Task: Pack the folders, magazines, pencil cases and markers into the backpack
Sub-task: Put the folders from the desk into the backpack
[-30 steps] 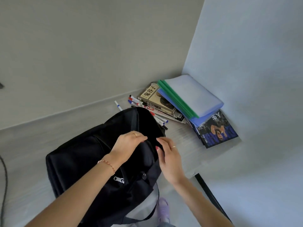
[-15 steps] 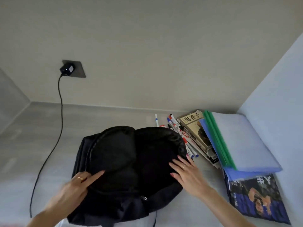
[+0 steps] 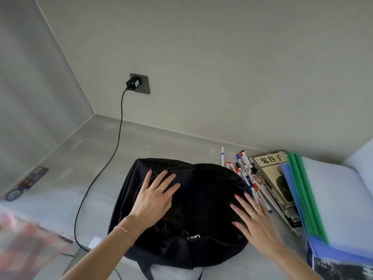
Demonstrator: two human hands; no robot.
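Fingers [image 3: 240, 201] spread flat, released, on backpack [image 3: 201, 199].
Left hand [image 3: 155, 199] now moved up to 10 o'clock; right hand [image 3: 254, 217] at 3.

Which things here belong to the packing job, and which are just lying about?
Part of the job:
backpack
markers
magazines
folders
left hand and right hand, both flat on the backpack

Just lying about:
charger in the wall socket
its cable
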